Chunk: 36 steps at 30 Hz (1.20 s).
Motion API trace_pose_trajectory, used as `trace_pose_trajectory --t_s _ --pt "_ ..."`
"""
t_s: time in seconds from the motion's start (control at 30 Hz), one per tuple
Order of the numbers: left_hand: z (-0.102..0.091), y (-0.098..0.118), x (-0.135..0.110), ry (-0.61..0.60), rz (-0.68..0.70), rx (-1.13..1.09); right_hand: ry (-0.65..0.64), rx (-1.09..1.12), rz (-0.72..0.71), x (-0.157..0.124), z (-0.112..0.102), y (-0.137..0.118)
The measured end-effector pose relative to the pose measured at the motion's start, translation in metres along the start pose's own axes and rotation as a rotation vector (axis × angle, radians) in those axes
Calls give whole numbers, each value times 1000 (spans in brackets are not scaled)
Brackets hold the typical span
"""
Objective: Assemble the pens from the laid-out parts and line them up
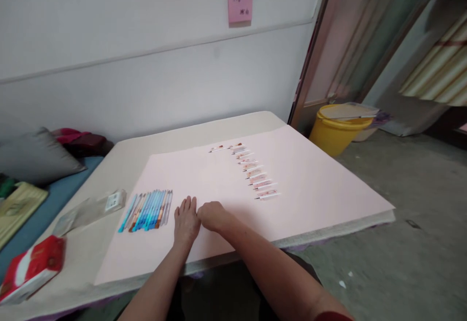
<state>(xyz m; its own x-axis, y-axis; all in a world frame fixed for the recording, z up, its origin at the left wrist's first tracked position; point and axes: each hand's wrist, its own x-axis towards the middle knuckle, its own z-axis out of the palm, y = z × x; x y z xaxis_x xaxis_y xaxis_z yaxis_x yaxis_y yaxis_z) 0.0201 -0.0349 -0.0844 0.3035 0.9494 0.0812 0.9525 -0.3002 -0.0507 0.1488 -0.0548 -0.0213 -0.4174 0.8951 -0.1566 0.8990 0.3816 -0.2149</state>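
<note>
My left hand (187, 221) lies on a pale pink sheet (219, 175) with its fingers stretched forward, and nothing shows in it. Right beside it, my right hand (213, 215) is closed, its knuckles up, near the left thumb. Whatever the right fingers may hold is hidden. Left of my hands is a side-by-side group of pens (148, 210) with blue, brown and grey barrels. To the right, a slanting row of white pen parts with dark tips and printed patterns (258, 177) runs away from me. One similar piece (216, 149) lies apart at the far end.
A clear plastic bag (93, 209) with a white label and a red packet (34, 267) lie on the left. Beyond them are a grey cushion (38, 155) and a blue pad. A wall backs the table; a yellow bucket (337, 129) stands on the floor at right.
</note>
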Motion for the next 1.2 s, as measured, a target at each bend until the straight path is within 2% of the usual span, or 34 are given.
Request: trace_pose_trajectory --t_s 0.23,0.63,0.73,0.83,0.93,1.03,1.2 --pt "8 -3 0 31 7 -37 10 -38 -16 1 3 -1" --pt "4 2 0 28 12 -7 67 -68 9 -6 2 -5" --pt "-6 6 6 -35 -21 -32 81 -71 6 -8 3 -2" --pt "-25 10 17 -80 26 -136 96 -71 12 -8 5 6" --pt "-45 16 28 -64 4 -241 103 -74 63 -7 6 18" --pt "-60 25 32 -100 -52 -349 100 -93 137 -3 6 30" --pt "-71 34 26 -120 37 -463 93 -159 187 28 -11 66"
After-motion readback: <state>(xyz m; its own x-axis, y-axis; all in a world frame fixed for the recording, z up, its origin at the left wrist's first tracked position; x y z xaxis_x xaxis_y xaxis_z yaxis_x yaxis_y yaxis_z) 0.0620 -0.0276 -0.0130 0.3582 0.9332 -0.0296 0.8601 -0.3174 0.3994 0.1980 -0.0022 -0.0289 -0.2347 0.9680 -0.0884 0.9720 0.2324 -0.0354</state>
